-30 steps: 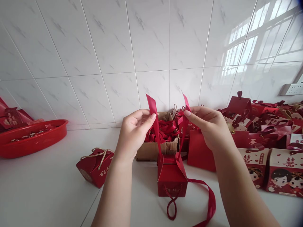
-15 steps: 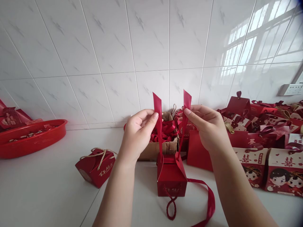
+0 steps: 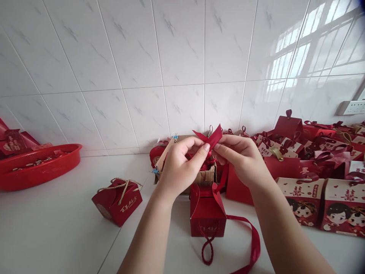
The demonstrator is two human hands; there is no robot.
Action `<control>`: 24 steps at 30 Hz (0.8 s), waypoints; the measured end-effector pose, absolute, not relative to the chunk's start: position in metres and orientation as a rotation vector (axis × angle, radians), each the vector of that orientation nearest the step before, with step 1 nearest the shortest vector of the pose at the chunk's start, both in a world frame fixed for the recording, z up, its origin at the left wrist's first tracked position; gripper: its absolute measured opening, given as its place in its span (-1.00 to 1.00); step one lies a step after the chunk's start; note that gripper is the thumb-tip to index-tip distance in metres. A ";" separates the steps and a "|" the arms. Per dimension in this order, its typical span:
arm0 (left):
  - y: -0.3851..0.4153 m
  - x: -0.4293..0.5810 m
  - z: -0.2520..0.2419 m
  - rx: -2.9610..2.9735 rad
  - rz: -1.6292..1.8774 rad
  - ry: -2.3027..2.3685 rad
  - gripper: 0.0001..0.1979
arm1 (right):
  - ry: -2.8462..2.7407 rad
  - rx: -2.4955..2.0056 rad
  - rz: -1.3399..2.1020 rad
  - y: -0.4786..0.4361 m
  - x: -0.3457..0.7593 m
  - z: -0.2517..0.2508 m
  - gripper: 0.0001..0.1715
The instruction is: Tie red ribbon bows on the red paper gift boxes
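Note:
Both hands pinch the red satin ribbon [image 3: 214,139], its two ends crossed over each other above a small dark-red gift box [image 3: 207,225]. My left hand [image 3: 185,161] is closed, thumb and fingertips on the crossing. My right hand [image 3: 238,156] is closed too, its fingertips touching the ribbon from the other side. The box stands upright on the white counter with its top flaps raised. From its front hangs a twisted red cord loop [image 3: 207,253]. A long ribbon tail [image 3: 255,243] curls from the box's right side onto the counter.
A closed red gift box [image 3: 117,203] with gold cord sits left. Farther left is a red plastic basin [image 3: 40,175] holding small items. Behind my hands stands a cardboard box [image 3: 205,177] with red ribbon inside. Many finished-looking gift boxes [image 3: 302,198] crowd the right side along the tiled wall.
The two ribbon ends, held upright and apart before, have been brought together and crossed. My hands have moved closer to each other. The box has stayed in place.

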State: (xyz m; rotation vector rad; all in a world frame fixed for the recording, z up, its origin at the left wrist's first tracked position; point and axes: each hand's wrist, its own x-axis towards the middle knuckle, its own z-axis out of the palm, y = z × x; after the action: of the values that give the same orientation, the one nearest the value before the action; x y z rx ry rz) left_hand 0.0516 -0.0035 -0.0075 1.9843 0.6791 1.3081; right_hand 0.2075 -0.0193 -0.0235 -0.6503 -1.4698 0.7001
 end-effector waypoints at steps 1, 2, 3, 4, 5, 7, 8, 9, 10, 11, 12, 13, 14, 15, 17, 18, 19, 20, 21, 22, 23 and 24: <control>-0.004 0.052 -0.008 1.972 1.320 0.700 -0.83 | -1.474 -0.636 0.709 -0.019 0.208 -0.024 -0.86; -0.004 0.052 -0.008 1.955 1.337 0.721 -0.82 | -1.475 -0.622 0.722 -0.019 0.208 -0.025 -0.87; -0.004 0.052 -0.008 1.933 1.355 0.742 -0.81 | -1.475 -0.607 0.736 -0.019 0.209 -0.025 -0.88; -0.005 0.052 -0.007 1.908 1.373 0.760 -0.81 | -1.478 -0.594 0.753 -0.018 0.208 -0.026 -0.90; -0.005 0.053 -0.007 1.879 1.392 0.770 -0.81 | -1.480 -0.582 0.769 -0.018 0.208 -0.026 -0.91; -0.005 0.054 -0.007 1.818 1.429 0.742 -0.83 | -1.484 -0.565 0.796 -0.019 0.206 -0.025 -0.91; -0.005 0.055 -0.007 1.788 1.445 0.696 -0.83 | -1.484 -0.561 0.808 -0.019 0.205 -0.025 -0.88; -0.004 0.055 -0.008 1.762 1.460 0.642 -0.82 | -1.485 -0.559 0.821 -0.019 0.204 -0.024 -0.84; -0.003 0.055 -0.008 1.746 1.471 0.590 -0.81 | -1.482 -0.558 0.833 -0.019 0.202 -0.024 -0.81; -0.001 0.054 -0.008 1.742 1.476 0.547 -0.81 | -1.477 -0.555 0.847 -0.019 0.201 -0.024 -0.79; 0.000 0.054 -0.009 1.751 1.477 0.519 -0.81 | -1.470 -0.549 0.861 -0.018 0.199 -0.024 -0.78; 0.001 0.053 -0.009 1.770 1.481 0.510 -0.82 | -1.460 -0.542 0.871 -0.018 0.199 -0.024 -0.78; 0.002 0.052 -0.009 1.796 1.491 0.512 -0.82 | -1.449 -0.535 0.880 -0.017 0.198 -0.024 -0.79; 0.003 0.052 -0.009 1.823 1.504 0.515 -0.83 | -1.439 -0.528 0.889 -0.016 0.198 -0.025 -0.80; 0.003 0.050 -0.009 1.856 1.517 0.520 -0.82 | -1.427 -0.513 0.916 -0.014 0.199 -0.027 -0.83; 0.002 0.049 -0.009 1.858 1.502 0.526 -0.82 | -1.423 -0.512 0.932 -0.013 0.200 -0.028 -0.83; 0.002 0.048 -0.008 1.853 1.463 0.534 -0.83 | -1.416 -0.511 0.947 -0.012 0.201 -0.028 -0.84; 0.002 0.047 -0.008 1.848 1.402 0.549 -0.84 | -1.407 -0.511 0.957 -0.012 0.202 -0.028 -0.84; 0.002 0.045 -0.007 1.851 1.332 0.573 -0.85 | -1.399 -0.512 0.964 -0.011 0.202 -0.029 -0.84; 0.002 0.044 -0.007 1.866 1.260 0.603 -0.86 | -1.393 -0.513 0.964 -0.011 0.203 -0.028 -0.84; 0.003 0.043 -0.007 1.892 1.194 0.635 -0.85 | -1.391 -0.515 0.962 -0.011 0.203 -0.028 -0.84; 0.004 0.042 -0.007 1.927 1.137 0.665 -0.85 | -1.393 -0.516 0.959 -0.011 0.204 -0.028 -0.84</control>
State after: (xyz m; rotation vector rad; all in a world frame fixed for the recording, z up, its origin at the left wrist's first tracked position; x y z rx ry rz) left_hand 0.0418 0.0036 -0.0069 1.9270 0.6654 1.1374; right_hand 0.2040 -0.0115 -0.0276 -0.5163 -1.3931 0.9585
